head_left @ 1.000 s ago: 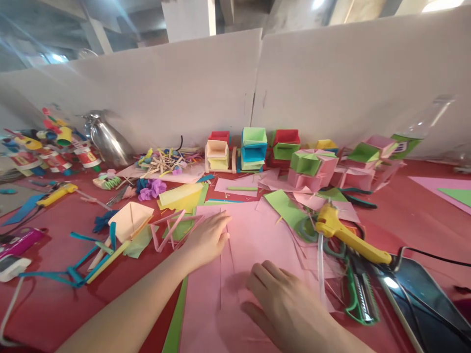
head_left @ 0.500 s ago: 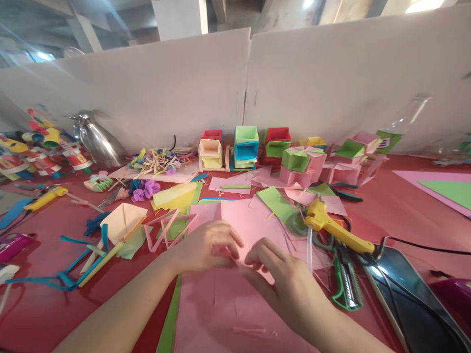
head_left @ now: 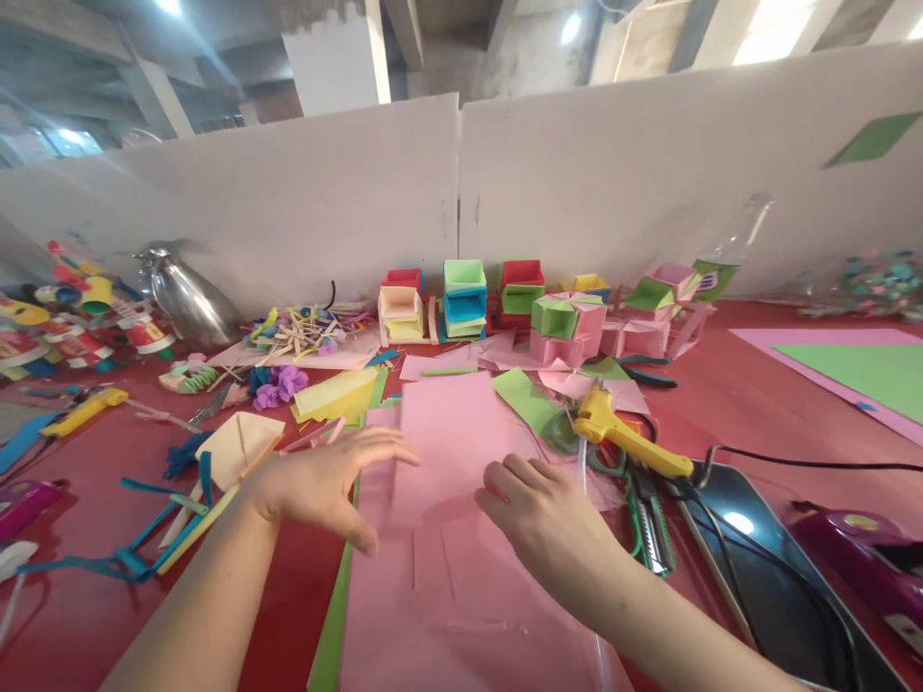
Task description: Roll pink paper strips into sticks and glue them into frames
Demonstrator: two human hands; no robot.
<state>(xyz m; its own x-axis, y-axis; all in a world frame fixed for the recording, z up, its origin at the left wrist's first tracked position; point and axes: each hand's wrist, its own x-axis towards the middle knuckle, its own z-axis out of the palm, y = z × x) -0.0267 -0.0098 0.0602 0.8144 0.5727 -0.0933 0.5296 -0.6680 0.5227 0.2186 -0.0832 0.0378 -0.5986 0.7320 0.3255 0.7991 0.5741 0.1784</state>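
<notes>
A large pink paper sheet lies in front of me on the red table, with short cuts in its near part. My left hand hovers over the sheet's left edge, fingers stretched out and apart, holding nothing. My right hand rests on the sheet's right side with its fingers curled down onto the paper; whether they pinch it is hidden.
A yellow glue gun and green-handled scissors lie right of the sheet, next to a dark tablet. Folded paper boxes line the white partition. Paper scraps, teal strips and a metal kettle crowd the left.
My hands were together pinching at the sheet's middle; now they have parted, the left opening and moving left, the right settling on the paper. The view tilted up slightly.
</notes>
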